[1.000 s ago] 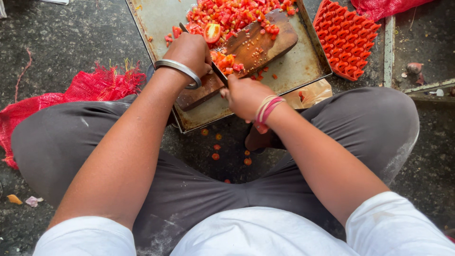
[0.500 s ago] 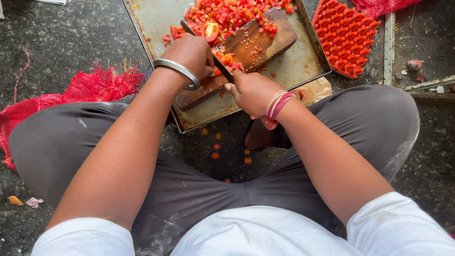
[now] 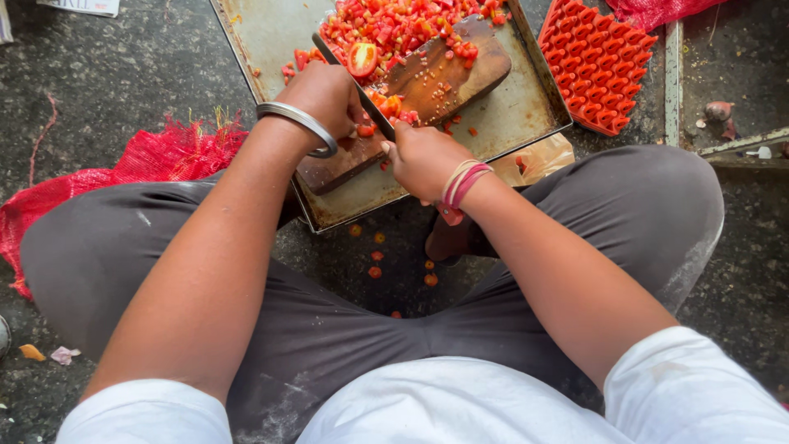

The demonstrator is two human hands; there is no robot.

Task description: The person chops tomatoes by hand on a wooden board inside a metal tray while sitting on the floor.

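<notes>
Over on the left we see a red mesh sack (image 3: pixel 156 156) crumpled on the dark stone floor (image 3: pixel 107 74). Far right, we've got a red plastic crate tray (image 3: pixel 596 66) lying beside a metal rail (image 3: pixel 672 82). Near left, we spot small scraps (image 3: pixel 45 353); a few orange bits (image 3: pixel 376 256) dot the floor in the middle.
</notes>
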